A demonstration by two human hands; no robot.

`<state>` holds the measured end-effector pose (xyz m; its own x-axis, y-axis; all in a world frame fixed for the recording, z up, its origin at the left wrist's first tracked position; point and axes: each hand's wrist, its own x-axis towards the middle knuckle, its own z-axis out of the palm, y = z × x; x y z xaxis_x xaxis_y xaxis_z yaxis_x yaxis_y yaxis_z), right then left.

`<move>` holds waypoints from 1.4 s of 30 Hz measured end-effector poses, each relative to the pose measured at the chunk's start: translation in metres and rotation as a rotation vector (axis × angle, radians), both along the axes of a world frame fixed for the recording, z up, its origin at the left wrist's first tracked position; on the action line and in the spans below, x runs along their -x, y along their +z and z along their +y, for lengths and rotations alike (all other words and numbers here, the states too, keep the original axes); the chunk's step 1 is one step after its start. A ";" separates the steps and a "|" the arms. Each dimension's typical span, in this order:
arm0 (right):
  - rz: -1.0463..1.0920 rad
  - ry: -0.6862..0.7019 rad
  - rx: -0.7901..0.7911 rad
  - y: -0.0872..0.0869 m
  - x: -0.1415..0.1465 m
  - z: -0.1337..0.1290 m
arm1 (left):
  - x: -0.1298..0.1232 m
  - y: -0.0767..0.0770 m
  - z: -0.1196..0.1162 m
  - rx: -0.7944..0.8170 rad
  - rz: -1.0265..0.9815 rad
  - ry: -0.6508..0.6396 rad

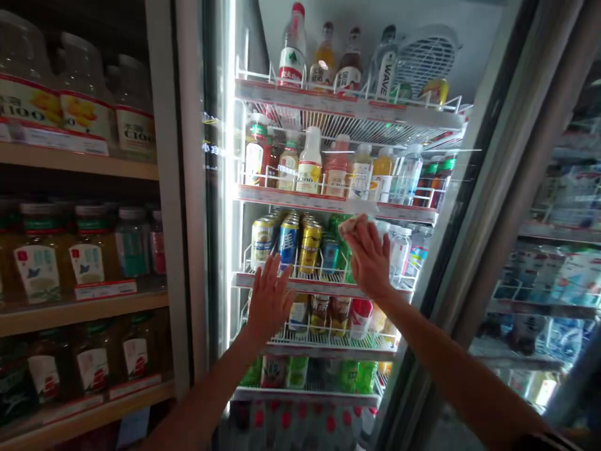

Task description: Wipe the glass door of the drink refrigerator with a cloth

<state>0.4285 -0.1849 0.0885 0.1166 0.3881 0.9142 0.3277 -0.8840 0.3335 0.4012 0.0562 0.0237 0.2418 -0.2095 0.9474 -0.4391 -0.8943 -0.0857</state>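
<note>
My right hand (370, 257) is raised against the glass door (211, 156) of a lit drinks fridge, its fingers over a small pale, pinkish cloth (350, 227). To its left and lower down, my left hand (270, 300) lies flat with its fingers stretched out, holding nothing; it appears to rest on the glass. Behind the glass between the hands stand beer cans, among them a blue can (288, 241) and a gold can (310, 245). My hands hide parts of the can shelves.
Wire shelves in the fridge carry juice bottles (337, 166), brown cans (339, 313) and green packs (350, 376). Left of the door frame (181, 188), wooden shelves (84, 307) hold large juice bottles (89, 244). A metal door edge (498, 207) and another stocked fridge stand at the right.
</note>
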 end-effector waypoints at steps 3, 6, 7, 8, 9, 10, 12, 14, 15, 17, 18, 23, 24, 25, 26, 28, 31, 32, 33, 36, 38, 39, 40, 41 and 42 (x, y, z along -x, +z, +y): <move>-0.013 -0.033 -0.004 -0.012 0.007 -0.021 | -0.004 -0.004 -0.014 -0.008 0.011 -0.011; 0.038 -0.009 0.167 -0.037 0.013 -0.041 | -0.008 -0.009 -0.023 0.007 0.026 -0.007; 0.043 -0.018 0.161 -0.038 0.013 -0.049 | -0.009 -0.010 -0.025 0.012 0.026 -0.004; 0.034 -0.037 0.105 -0.035 0.012 -0.056 | -0.010 -0.011 -0.026 0.014 0.022 -0.002; 0.011 -0.065 0.011 -0.028 0.009 -0.064 | -0.011 -0.011 -0.027 0.016 0.017 0.000; -0.022 -0.095 -0.094 -0.021 0.007 -0.072 | -0.011 -0.012 -0.028 0.019 0.011 0.004; -0.079 -0.142 -0.250 -0.016 0.005 -0.086 | -0.013 -0.012 -0.029 0.024 -0.001 0.012; -0.071 -0.159 -0.264 -0.031 0.009 -0.097 | -0.014 -0.013 -0.028 0.024 -0.005 0.018; -0.041 -0.157 -0.224 -0.045 0.013 -0.102 | -0.014 -0.013 -0.028 0.022 -0.006 0.021; 0.024 -0.157 -0.147 -0.072 0.019 -0.111 | -0.014 -0.014 -0.027 0.010 0.004 0.023; 0.039 -0.167 -0.131 -0.079 0.020 -0.115 | -0.015 -0.015 -0.027 0.004 0.007 0.024; -0.128 -0.158 -0.376 -0.052 0.008 -0.130 | -0.019 -0.018 -0.030 0.023 -0.029 0.030; -0.139 -0.148 -0.398 -0.048 0.006 -0.129 | -0.019 -0.019 -0.031 0.031 -0.032 0.034; -0.130 -0.135 -0.386 -0.048 0.006 -0.128 | -0.019 -0.019 -0.031 0.033 -0.032 0.034; -0.106 -0.121 -0.342 -0.051 0.007 -0.126 | -0.018 -0.019 -0.031 0.028 -0.031 0.030; -0.063 -0.103 -0.234 -0.059 0.008 -0.121 | -0.016 -0.018 -0.030 0.007 -0.031 0.015; -0.099 -0.110 -0.279 -0.045 0.003 -0.112 | -0.013 -0.005 -0.024 -0.010 -0.064 -0.013; -0.142 -0.115 -0.360 -0.032 -0.001 -0.107 | -0.013 0.004 -0.021 0.003 -0.081 -0.015; -0.188 -0.113 -0.445 -0.018 -0.005 -0.100 | -0.015 0.015 -0.018 0.021 -0.103 -0.014; -0.217 -0.078 -0.421 0.015 -0.012 -0.074 | -0.027 0.056 -0.003 0.103 -0.158 0.020; -0.120 -0.050 -0.227 0.027 -0.013 -0.064 | -0.036 0.082 0.010 0.163 -0.169 0.072; -0.087 -0.051 -0.178 0.033 -0.014 -0.063 | -0.041 0.093 0.017 0.189 -0.170 0.099; -0.085 -0.062 -0.194 0.040 -0.014 -0.065 | -0.044 0.101 0.023 0.210 -0.165 0.122; -0.113 -0.079 -0.271 0.048 -0.015 -0.068 | -0.047 0.106 0.028 0.224 -0.166 0.139; -0.161 -0.093 -0.382 0.056 -0.017 -0.071 | -0.049 0.109 0.033 0.232 -0.171 0.149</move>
<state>0.4452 -0.2555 0.1449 -0.0210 0.0120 0.9997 0.2115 -0.9773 0.0162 0.4499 0.0887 0.1328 0.0870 0.0422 0.9953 -0.2989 -0.9520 0.0665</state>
